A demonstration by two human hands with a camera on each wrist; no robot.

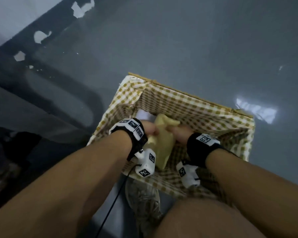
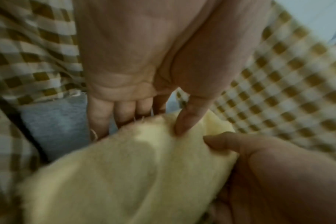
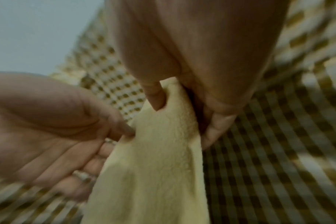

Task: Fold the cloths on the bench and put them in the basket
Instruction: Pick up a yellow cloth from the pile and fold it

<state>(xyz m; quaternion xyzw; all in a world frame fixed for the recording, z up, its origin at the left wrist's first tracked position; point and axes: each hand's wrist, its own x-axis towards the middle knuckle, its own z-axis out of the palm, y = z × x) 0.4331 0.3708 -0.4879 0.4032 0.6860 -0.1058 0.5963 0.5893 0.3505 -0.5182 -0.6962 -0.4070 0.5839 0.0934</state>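
A folded yellow cloth (image 1: 162, 146) hangs inside the basket (image 1: 187, 103), which is lined with brown-and-white gingham. My left hand (image 1: 150, 130) pinches its upper left edge; in the left wrist view the thumb (image 2: 184, 121) presses the yellow cloth (image 2: 115, 174) against the fingers behind it. My right hand (image 1: 178, 133) pinches the upper right edge, its thumb (image 3: 155, 97) in front of the cloth (image 3: 153, 166) and its fingers (image 3: 215, 128) behind. A grey-white folded cloth (image 2: 58, 124) lies on the basket floor to the far left, also seen as a pale cloth (image 1: 144, 115).
The basket stands on a glossy grey floor (image 1: 196, 48). A dark bench-like shape (image 1: 33, 100) runs along the left. A patterned shoe (image 1: 143, 200) and a black cable (image 1: 113, 203) sit by the basket's near edge, with my knee (image 1: 205, 219) below.
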